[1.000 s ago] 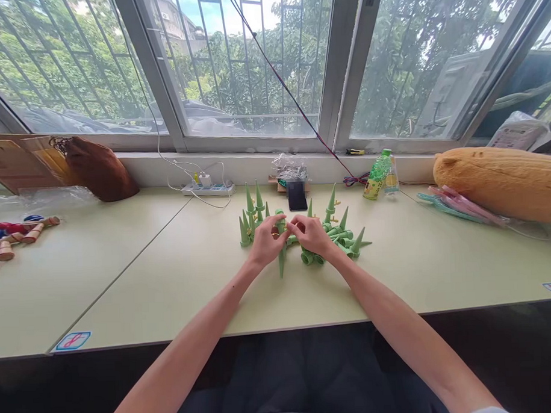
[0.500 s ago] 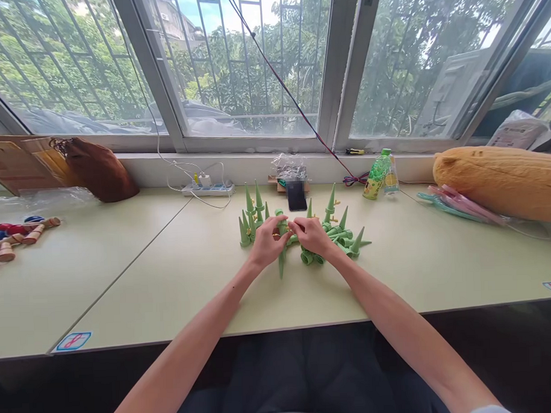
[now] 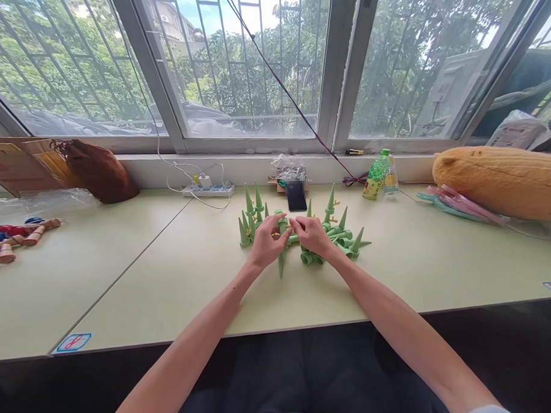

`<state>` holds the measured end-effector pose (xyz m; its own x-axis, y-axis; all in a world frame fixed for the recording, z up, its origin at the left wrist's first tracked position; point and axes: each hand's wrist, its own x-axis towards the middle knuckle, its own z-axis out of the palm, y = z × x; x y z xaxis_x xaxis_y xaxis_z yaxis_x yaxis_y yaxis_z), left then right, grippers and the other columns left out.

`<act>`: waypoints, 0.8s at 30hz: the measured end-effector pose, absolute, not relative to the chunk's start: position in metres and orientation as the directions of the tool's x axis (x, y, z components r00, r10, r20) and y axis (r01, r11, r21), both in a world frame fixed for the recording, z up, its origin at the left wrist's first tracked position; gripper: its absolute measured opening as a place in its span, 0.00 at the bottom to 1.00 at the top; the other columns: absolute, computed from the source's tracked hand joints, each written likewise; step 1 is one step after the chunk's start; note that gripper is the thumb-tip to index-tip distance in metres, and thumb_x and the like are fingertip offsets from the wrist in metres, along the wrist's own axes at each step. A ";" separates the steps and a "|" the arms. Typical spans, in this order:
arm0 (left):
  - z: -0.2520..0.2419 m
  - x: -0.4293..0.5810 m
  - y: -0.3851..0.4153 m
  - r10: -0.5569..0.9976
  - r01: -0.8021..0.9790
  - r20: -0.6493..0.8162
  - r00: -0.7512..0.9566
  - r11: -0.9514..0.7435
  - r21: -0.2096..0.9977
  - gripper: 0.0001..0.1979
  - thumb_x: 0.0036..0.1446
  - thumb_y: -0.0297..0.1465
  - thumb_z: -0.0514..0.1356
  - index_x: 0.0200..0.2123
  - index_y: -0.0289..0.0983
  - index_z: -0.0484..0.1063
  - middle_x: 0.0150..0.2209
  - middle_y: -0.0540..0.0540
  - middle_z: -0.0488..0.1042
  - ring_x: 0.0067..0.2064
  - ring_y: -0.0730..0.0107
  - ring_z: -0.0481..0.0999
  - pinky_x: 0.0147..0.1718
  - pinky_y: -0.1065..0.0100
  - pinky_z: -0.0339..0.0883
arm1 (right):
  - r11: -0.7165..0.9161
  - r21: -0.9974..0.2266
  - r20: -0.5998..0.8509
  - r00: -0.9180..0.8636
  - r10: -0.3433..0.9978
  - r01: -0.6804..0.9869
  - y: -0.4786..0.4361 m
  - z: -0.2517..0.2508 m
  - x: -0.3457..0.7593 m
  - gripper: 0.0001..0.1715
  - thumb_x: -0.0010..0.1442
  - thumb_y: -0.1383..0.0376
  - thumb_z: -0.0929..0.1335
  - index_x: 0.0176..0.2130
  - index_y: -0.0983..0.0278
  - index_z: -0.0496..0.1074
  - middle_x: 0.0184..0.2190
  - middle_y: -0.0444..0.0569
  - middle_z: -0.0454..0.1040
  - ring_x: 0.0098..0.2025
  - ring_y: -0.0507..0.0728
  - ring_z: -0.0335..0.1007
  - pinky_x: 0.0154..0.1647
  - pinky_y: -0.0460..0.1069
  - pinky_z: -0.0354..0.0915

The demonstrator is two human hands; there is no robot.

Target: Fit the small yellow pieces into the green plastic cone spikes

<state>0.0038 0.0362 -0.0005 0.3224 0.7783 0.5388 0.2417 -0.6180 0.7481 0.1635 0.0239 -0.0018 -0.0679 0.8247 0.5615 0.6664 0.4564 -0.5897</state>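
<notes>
Near the middle of the table, my left hand (image 3: pixel 268 241) is closed round a green cone-shaped piece (image 3: pixel 282 263), whose point hangs down toward the table's front edge. My right hand (image 3: pixel 310 234) is closed in a pinch at a small yellow part (image 3: pixel 289 226) on the side of that piece. Several upright green cones (image 3: pixel 249 201) stand behind and left of my left hand. More green pieces (image 3: pixel 344 235), some upright and some lying down, are gathered to the right and partly behind my right hand.
A black phone (image 3: pixel 296 197) lies beyond my hands. Farther back are a power strip (image 3: pixel 216 190) and a green bottle (image 3: pixel 377 174). Wooden toys (image 3: pixel 32 234) lie far left on the table (image 3: pixel 170 294); an orange plush (image 3: pixel 505 180) is at the right.
</notes>
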 end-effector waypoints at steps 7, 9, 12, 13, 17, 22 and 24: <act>-0.003 0.005 0.042 0.829 0.060 0.477 0.292 -0.513 0.856 0.17 0.60 0.37 0.57 0.50 0.37 0.70 0.54 0.40 0.70 0.29 0.74 0.78 0.27 0.70 0.77 | 0.410 -0.635 0.563 0.028 0.826 0.654 0.024 0.000 0.164 0.28 0.68 0.53 0.56 0.20 0.63 0.54 0.16 0.42 0.58 0.21 0.49 0.50 0.25 0.48 0.46; -0.003 0.005 0.042 0.824 0.046 0.485 0.293 -0.519 0.854 0.17 0.57 0.35 0.59 0.49 0.36 0.70 0.53 0.40 0.70 0.32 0.72 0.79 0.29 0.69 0.78 | 0.411 -0.637 0.572 0.044 0.819 0.652 0.024 0.000 0.165 0.29 0.68 0.52 0.56 0.20 0.63 0.54 0.16 0.42 0.58 0.21 0.49 0.51 0.25 0.48 0.47; -0.001 0.005 0.039 0.820 0.049 0.489 0.297 -0.524 0.850 0.16 0.53 0.32 0.62 0.46 0.35 0.71 0.50 0.39 0.72 0.34 0.68 0.80 0.31 0.66 0.79 | 0.401 -0.635 0.583 0.069 0.810 0.660 0.024 0.000 0.165 0.30 0.68 0.51 0.56 0.19 0.62 0.54 0.16 0.42 0.57 0.21 0.50 0.50 0.25 0.48 0.47; 0.000 0.005 0.038 0.821 0.051 0.487 0.297 -0.523 0.851 0.16 0.53 0.32 0.63 0.45 0.35 0.71 0.49 0.39 0.73 0.35 0.67 0.80 0.31 0.66 0.79 | 0.397 -0.634 0.586 0.076 0.807 0.664 0.023 0.001 0.165 0.30 0.68 0.51 0.56 0.19 0.62 0.54 0.15 0.42 0.57 0.21 0.50 0.49 0.25 0.48 0.47; 0.002 0.005 0.037 0.833 0.041 0.461 0.306 -0.496 0.868 0.16 0.54 0.36 0.63 0.44 0.34 0.71 0.35 0.42 0.77 0.33 0.64 0.81 0.30 0.65 0.78 | 0.386 -0.628 0.600 0.104 0.794 0.676 0.021 0.004 0.163 0.31 0.67 0.50 0.57 0.18 0.62 0.52 0.15 0.41 0.53 0.21 0.49 0.46 0.24 0.48 0.46; 0.001 0.006 0.040 0.858 -0.073 0.415 0.301 -0.413 0.908 0.17 0.52 0.39 0.65 0.41 0.33 0.71 0.31 0.44 0.77 0.35 0.60 0.81 0.33 0.61 0.79 | 0.415 -0.603 0.637 0.097 0.765 0.681 0.017 0.006 0.160 0.32 0.66 0.49 0.59 0.18 0.63 0.50 0.15 0.40 0.50 0.21 0.49 0.43 0.24 0.47 0.45; 0.002 0.006 0.040 0.872 -0.113 0.389 0.298 -0.373 0.921 0.18 0.51 0.39 0.66 0.41 0.33 0.71 0.33 0.43 0.78 0.36 0.60 0.81 0.35 0.59 0.79 | 0.435 -0.600 0.646 0.087 0.758 0.671 0.016 0.006 0.160 0.32 0.65 0.49 0.59 0.18 0.63 0.50 0.15 0.40 0.51 0.21 0.49 0.43 0.24 0.47 0.45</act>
